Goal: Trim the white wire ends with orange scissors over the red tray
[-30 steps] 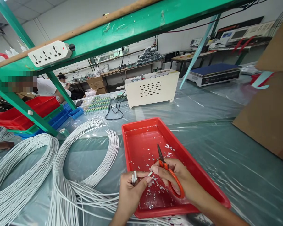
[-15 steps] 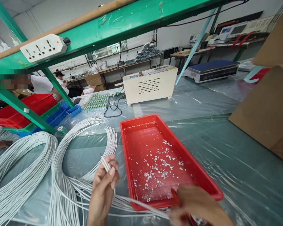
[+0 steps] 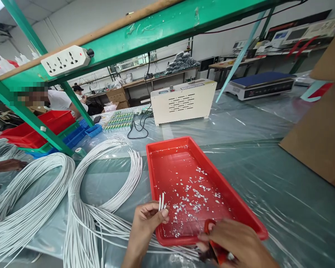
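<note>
Near the left wall of the red tray my left hand (image 3: 150,219) is closed on a few white cables (image 3: 161,201), their short ends standing up between thumb and fingers. A reddish tip shows on one end. Over the tray's near right corner my right hand (image 3: 237,242) is closed around a red-handled hand tool (image 3: 219,253); its dark working end points left, and my fingers and blur hide its exact kind. Below the tray's front edge, several white cables run toward that tool. Small shiny scraps (image 3: 197,193) lie scattered inside the red tray (image 3: 151,175).
Coiled bundles of white cable (image 3: 75,193) lie to the left; another person's hand (image 3: 12,165) is beside the far-left bundle. Behind the tray stand a beige machine (image 3: 184,104) and a scale (image 3: 259,85). A cardboard box (image 3: 321,130) stands at right, under a green beam (image 3: 145,29).
My left hand has moved right, to the tray's edge, still holding the cable ends. My right hand stays near the tray's front corner with the red-handled tool. The view has shifted slightly.
</note>
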